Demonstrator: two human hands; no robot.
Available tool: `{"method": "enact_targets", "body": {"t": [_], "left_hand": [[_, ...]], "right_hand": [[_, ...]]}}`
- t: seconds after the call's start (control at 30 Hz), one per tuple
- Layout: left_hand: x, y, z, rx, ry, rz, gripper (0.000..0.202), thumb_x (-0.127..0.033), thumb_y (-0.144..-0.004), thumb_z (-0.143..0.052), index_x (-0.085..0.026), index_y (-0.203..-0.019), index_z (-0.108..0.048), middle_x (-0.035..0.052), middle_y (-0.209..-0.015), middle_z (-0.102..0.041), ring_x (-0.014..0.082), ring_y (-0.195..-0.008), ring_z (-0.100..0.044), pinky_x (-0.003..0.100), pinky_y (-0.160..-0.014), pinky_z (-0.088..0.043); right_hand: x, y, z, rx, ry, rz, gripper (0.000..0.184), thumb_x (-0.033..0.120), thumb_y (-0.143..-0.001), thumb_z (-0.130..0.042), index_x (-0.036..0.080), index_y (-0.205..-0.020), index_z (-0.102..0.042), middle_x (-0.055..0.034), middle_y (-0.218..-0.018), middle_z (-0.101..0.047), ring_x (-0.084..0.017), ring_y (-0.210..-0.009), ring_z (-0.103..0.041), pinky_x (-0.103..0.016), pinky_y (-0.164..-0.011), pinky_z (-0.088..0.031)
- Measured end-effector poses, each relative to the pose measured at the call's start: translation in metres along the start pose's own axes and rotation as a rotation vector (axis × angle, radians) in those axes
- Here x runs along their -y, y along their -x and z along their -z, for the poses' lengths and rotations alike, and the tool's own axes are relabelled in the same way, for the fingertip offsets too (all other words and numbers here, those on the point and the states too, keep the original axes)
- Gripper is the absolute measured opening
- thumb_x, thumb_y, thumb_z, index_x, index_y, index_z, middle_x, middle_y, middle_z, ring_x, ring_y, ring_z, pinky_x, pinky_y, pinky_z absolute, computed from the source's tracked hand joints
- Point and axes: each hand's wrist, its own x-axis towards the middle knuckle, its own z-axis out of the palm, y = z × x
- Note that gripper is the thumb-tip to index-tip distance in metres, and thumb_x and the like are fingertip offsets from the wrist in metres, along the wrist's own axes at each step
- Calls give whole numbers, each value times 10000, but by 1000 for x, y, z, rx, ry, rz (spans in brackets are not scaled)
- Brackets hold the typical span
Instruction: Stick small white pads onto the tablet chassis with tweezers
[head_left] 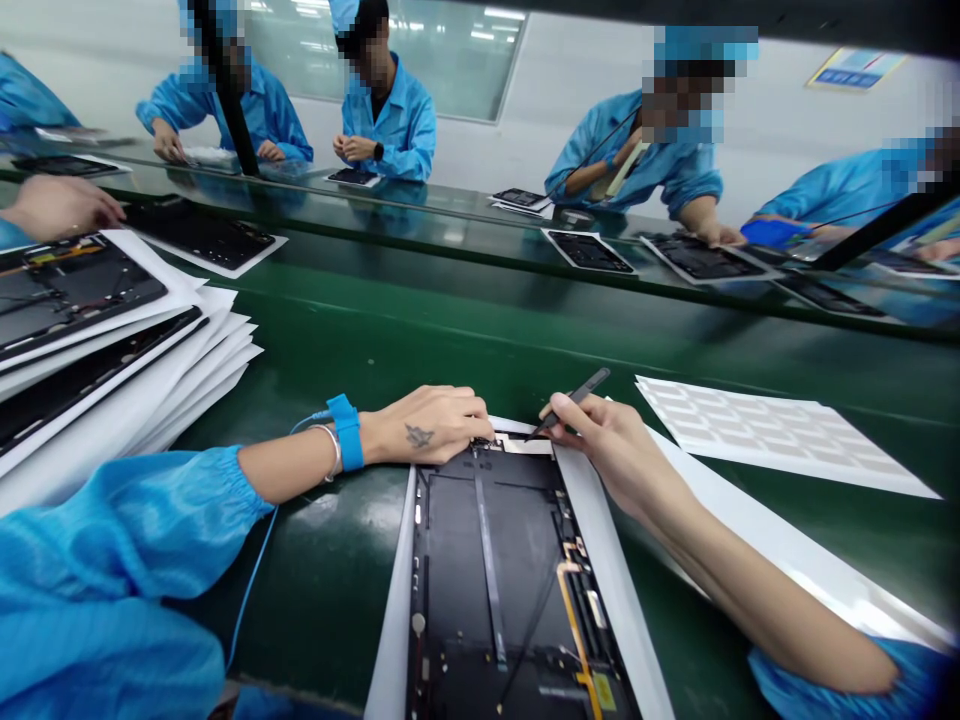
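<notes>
Right hand (611,450), grip clamped on black tweezers (574,398), left hand (427,425), grip apart, touching one tablet (495,570)

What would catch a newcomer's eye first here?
Your eye would likely go to the open tablet casing at bottom centre, with the left hand on its top edge and the right hand holding a black pointed tool. A stack of white-backed tablet panels lies at left, and co-workers in blue sit across the green bench.
</notes>
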Motion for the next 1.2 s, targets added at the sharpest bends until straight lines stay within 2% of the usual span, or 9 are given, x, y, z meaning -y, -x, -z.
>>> {"method": "enact_targets", "body": {"t": [0.2, 0.37, 0.5, 0.63, 0.83, 0.97, 1.1, 1.2], "left_hand": [[0, 0, 1, 17, 4, 9, 314, -56, -903, -444, -156, -1117, -652, 57, -1062, -655, 188, -907, -564, 288, -779, -464], [-1, 0, 3, 34, 24, 15, 347, -59, -917, -432, -186, -1161, -644, 59, -1086, -637, 186, -910, -545, 287, -785, -460], [-2, -2, 7, 39, 40, 19, 357, -48, -921, -429, -191, -1170, -641, 56, -1075, -629, 178, -910, -533, 276, -785, -453], [-3, -1, 8, 50, 16, 9, 342, -66, -936, -427, -190, -1175, -637, 60, -1079, -637, 177, -902, -540, 284, -789, -453], [-3, 0, 6, 41, -15, -4, 342, -70, -943, -396, -168, -1143, -656, 70, -1070, -661, 180, -904, -558, 298, -781, -470], [-2, 0, 6, 28, -9, -10, 349, -55, -931, -397, -166, -1138, -654, 68, -1066, -662, 176, -891, -560, 297, -783, -480], [-2, 0, 5, 25, -15, -14, 334, -54, -924, -411, -164, -1129, -651, 77, -1063, -658, 171, -899, -561, 292, -794, -483], [-1, 1, 4, 14, -14, -26, 334, -47, -917, -412, -158, -1122, -652, 73, -1056, -658, 173, -886, -557, 294, -782, -483]], "right_hand": [[2, -1, -1, 14, 42, 48, 535, 708, -628, -749, 188, -626, -623, -16, -595, -557, -172, -635, -551, -300, -650, -483], [-3, -2, 1, 3, 138, 125, 507, 682, -713, -685, 178, -678, -659, -38, -650, -625, -182, -641, -583, -301, -633, -469], [-5, 2, 2, -64, 306, 247, 452, 621, -807, -607, 183, -708, -663, -53, -691, -676, -224, -672, -637, -329, -644, -461], [-2, 12, 0, -134, 322, 359, 394, 561, -857, -571, 193, -771, -685, -59, -775, -720, -245, -737, -674, -314, -618, -465], [-4, 18, -7, -5, 366, 461, 365, 507, -906, -551, 197, -795, -709, -61, -837, -742, -223, -727, -677, -291, -585, -480], [-6, 19, -8, 47, 387, 565, 318, 434, -940, -554, 202, -801, -720, -68, -908, -749, -234, -842, -693, -313, -699, -519], [-4, 22, -8, 71, 411, 706, 243, 376, -942, -582, 205, -855, -731, -63, -859, -741, -221, -828, -685, -330, -737, -536], [-5, 24, -9, 65, 414, 734, 248, 352, -951, -574, 208, -822, -729, -61, -843, -738, -211, -802, -686, -324, -718, -542]]}}
